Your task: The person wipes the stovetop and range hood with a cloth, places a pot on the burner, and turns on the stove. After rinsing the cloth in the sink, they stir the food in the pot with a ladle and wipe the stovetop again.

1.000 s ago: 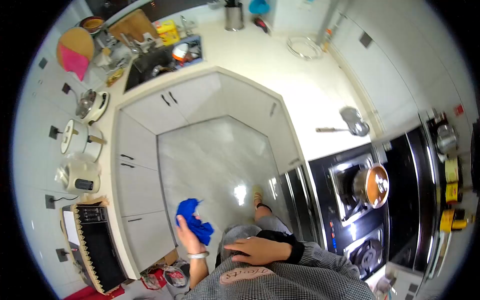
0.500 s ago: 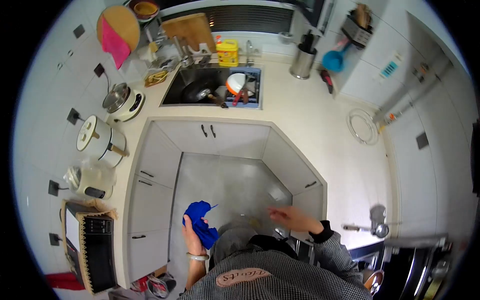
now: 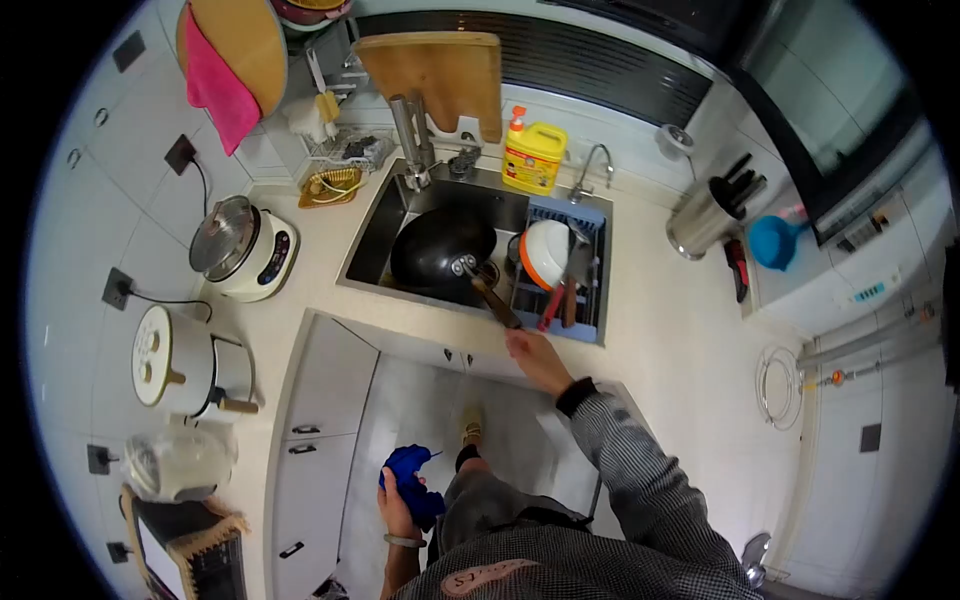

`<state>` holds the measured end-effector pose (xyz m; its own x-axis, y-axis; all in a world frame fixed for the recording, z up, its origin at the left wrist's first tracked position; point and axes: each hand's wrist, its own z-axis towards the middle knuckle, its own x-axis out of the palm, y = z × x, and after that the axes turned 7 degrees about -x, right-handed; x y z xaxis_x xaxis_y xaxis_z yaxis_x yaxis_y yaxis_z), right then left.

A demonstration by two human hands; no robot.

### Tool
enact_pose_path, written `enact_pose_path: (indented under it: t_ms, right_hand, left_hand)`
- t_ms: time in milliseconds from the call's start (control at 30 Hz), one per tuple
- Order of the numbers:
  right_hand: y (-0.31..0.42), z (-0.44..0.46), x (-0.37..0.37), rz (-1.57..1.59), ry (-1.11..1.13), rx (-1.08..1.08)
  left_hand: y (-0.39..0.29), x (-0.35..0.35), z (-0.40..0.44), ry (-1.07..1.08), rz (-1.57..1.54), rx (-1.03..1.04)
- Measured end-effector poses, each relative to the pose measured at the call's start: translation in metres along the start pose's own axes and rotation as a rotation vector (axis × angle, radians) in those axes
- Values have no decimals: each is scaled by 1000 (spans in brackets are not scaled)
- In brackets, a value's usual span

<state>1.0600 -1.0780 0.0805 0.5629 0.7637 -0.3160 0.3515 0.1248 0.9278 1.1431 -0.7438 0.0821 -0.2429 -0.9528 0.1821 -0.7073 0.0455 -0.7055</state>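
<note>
R hand point(image 3: 538, 359) – pan hndl point(image 3: 493, 302), L hand point(image 3: 396, 512) – cloth point(image 3: 413, 484)

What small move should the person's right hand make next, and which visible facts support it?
Probably settle a full grip on the handle of the black pan with the right hand: its fingers are at the handle's end, which juts over the sink's front edge, while the left hand holds a blue cloth.

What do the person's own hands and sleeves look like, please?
Both hands are bare, without gloves. The left hand has a pale, rounded bangle at its wrist, with the forearm bare just behind it. The right hand comes out of a finely checked, dark-and-light sleeve ending in a black cuff.
</note>
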Motion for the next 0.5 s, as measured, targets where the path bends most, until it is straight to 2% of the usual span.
enact_pose_path:
  t_ms: [33, 67, 100, 167, 233, 300, 333, 367, 433, 467, 500]
  right_hand:
    - [0, 31, 3, -249, -12, -13]
    - [-32, 69, 13, -462, -127, -110]
    - [-41, 95, 20, -464, -120, -109]
    - [-57, 137, 32, -972, -174, -9]
    - [-79, 170, 34, -1014, -127, 51]
    - [-63, 189, 26, -1021, 159, 219]
    - [-35, 190, 20, -1039, 127, 223]
    - [-50, 201, 17, -1036, 125, 227]
    - [-90, 216, 8, -37, 348, 613]
    - [-73, 205, 3, 881, 400, 562]
    - [-10, 196, 4, 1205, 112, 705]
  left_hand:
    - [-11, 6, 15, -12, -1, -16]
    - [-26, 13, 30, -12, 26, -5]
    - [-38, 21, 47, -10, 52, 8]
    - [-65, 42, 69, -65, 52, 2]
    - [-76, 44, 95, -95, 81, 11]
    - [-90, 53, 112, -97, 81, 2]
    - [-94, 56, 120, -116, 86, -19]
    - [-98, 58, 128, -134, 88, -38]
    - [-102, 62, 140, -113, 102, -32]
    - [-104, 65, 141, -130, 93, -37]
    - [-107, 68, 141, -147, 87, -44]
